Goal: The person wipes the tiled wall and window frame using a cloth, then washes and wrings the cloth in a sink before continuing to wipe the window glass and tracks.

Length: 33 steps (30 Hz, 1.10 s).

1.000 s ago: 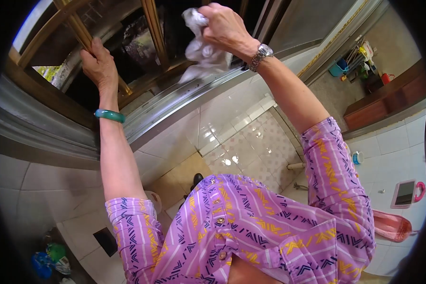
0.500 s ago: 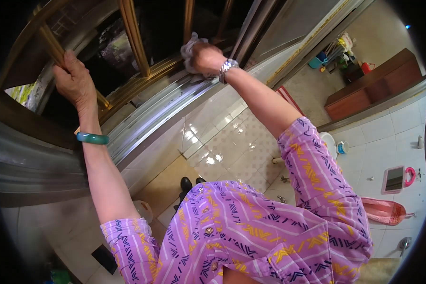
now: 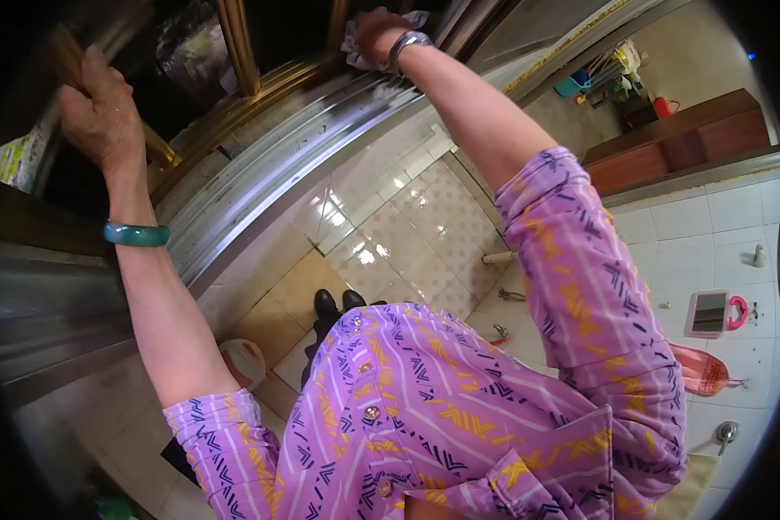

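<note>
My left hand (image 3: 104,117) is closed around a gold-coloured bar (image 3: 158,147) of the window grille at the upper left. A green bangle (image 3: 137,234) circles that wrist. At the top middle, my right hand (image 3: 381,35) holds a crumpled greyish-white cloth (image 3: 353,52) against the lower part of the grille, beside another upright bar (image 3: 338,26). Its fingers are partly hidden by the back of the hand and the cloth. Below the grille runs a silver metal window track (image 3: 264,182) with dark specks along it.
Shiny tiles (image 3: 390,234) cover the floor under the window. Black shoes (image 3: 328,303) show below me. To the right are a wooden cabinet (image 3: 667,143), a teal bucket (image 3: 572,84) with cleaning tools, a pink-framed mirror (image 3: 709,314) and a pink hanging holder (image 3: 700,371) on the tiled wall.
The view has shifted, so both hands appear higher. Along the grille, my right hand and the cloth have slid slightly rightward. My left hand keeps its grip on the bar.
</note>
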Each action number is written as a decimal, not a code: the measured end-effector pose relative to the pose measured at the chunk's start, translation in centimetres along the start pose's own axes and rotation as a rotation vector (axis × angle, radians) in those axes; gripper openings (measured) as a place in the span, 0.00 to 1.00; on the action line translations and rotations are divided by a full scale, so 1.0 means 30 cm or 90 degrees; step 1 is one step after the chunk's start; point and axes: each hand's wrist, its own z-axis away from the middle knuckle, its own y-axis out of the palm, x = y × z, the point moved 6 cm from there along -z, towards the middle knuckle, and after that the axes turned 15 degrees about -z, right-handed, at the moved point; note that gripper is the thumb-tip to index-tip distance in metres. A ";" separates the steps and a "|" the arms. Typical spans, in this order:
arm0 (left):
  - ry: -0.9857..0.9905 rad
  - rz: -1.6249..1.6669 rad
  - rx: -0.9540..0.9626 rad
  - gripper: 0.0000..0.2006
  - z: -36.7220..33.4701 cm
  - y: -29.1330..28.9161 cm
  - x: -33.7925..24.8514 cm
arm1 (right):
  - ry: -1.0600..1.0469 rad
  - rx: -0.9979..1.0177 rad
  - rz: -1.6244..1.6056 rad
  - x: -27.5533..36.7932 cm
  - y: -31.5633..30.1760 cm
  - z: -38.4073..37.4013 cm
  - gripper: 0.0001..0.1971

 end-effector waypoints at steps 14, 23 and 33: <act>0.020 0.033 0.019 0.20 -0.017 0.019 0.062 | -0.415 -0.010 -0.490 0.773 -0.190 0.529 0.17; -0.028 0.071 0.030 0.16 -0.021 0.022 0.090 | -0.143 -0.031 -0.251 0.206 -0.127 0.361 0.15; 0.165 -0.176 -0.095 0.32 0.089 -0.103 -0.073 | -0.215 -0.227 -0.660 0.187 -0.529 0.284 0.06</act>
